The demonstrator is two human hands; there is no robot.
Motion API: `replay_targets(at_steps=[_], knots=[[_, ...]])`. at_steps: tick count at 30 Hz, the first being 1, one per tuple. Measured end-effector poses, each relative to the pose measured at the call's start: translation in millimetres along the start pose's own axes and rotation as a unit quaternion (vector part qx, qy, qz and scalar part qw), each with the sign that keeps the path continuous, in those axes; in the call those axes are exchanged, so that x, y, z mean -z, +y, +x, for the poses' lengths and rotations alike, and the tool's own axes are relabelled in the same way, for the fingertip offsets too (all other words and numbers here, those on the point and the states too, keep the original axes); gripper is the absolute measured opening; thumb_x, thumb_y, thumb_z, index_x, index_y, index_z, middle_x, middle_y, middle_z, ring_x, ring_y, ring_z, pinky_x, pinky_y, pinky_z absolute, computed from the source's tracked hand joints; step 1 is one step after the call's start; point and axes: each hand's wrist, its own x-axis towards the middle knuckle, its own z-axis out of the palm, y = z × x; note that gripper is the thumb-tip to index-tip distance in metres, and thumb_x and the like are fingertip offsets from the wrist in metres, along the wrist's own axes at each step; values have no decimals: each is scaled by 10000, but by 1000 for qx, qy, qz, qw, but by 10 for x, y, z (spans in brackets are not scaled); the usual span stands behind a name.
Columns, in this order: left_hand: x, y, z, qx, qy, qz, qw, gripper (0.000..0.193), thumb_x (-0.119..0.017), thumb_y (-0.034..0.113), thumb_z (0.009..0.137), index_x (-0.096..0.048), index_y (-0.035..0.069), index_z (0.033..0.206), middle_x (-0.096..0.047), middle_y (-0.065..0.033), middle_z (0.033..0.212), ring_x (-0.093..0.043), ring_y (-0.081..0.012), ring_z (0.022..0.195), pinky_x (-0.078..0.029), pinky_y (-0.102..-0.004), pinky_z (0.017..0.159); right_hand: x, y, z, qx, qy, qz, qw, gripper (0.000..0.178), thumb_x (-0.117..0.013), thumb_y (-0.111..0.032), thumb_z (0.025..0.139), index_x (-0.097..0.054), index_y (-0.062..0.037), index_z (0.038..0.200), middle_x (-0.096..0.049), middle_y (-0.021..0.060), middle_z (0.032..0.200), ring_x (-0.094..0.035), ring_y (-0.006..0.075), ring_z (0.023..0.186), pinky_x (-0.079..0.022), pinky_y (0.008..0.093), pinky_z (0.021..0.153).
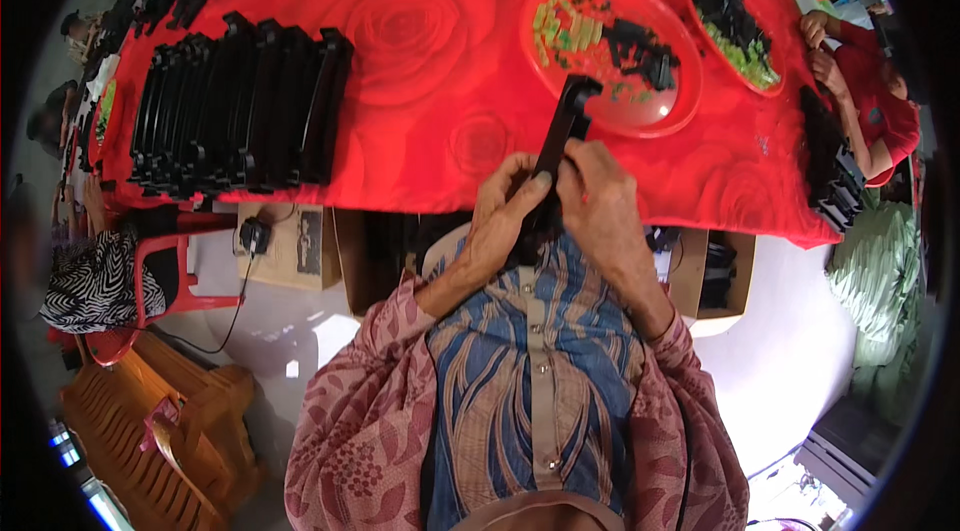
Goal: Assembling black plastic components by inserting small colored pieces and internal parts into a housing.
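Note:
My left hand (pixel 500 211) is closed round a long black plastic part (pixel 562 131) with a hooked upper end. It holds the part tilted in front of my chest, at the table's near edge. My right hand (pixel 608 206) is beside it, fingers bent and pinched together against the part's right side. Whatever lies between those fingertips is too small to make out. Just beyond the part stands a round red tray (pixel 682 119) with small black pieces (pixel 640 53) and yellow-green pieces (pixel 570 29) in it.
Many similar black parts (pixel 235 111) lie in a row on the red tablecloth (pixel 410 51) at the left. A second red tray (pixel 775 86) is at the right, near a co-worker in red (pixel 885 111). Cardboard boxes (pixel 290 256) stand under the table; a red chair (pixel 165 276) is at the left.

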Motion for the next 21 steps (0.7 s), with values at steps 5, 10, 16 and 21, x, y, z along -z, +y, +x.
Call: replay_targets(at_steps=[5,10,16,21], knots=[[3,9,9,-7,-4,-40,999,212,-516,173,1004,-581,30,1148,-629,-12,1006,-600,-76,888,-478,-206,788,63,-8,33,-32,-5,95,995,188,-552,56,874,-566,60,1062,-589,240,872,-610,440,773,-491,462,636],[40,18,2,27,-11,-95,995,199,-557,181,990,-614,32,1110,-643,-2,961,-597,-63,851,-477,-203,758,55,-34,-6,0,22,72,997,215,-571,38,870,-557,57,1083,-587,230,873,-617,419,753,-506,433,645],[44,8,15,28,-19,-138,990,205,-555,177,990,-602,31,1126,-654,-18,945,-625,-72,798,-511,-207,703,59,-148,-35,38,27,-55,997,284,-638,35,831,-559,59,1103,-576,223,888,-622,413,739,-494,451,584],[34,36,24,58,-18,-148,987,212,-542,179,999,-588,27,1139,-662,-42,917,-644,-101,720,-553,-248,626,132,-179,-17,45,13,-50,998,250,-621,25,843,-561,44,1086,-569,215,869,-614,413,731,-489,450,596]])
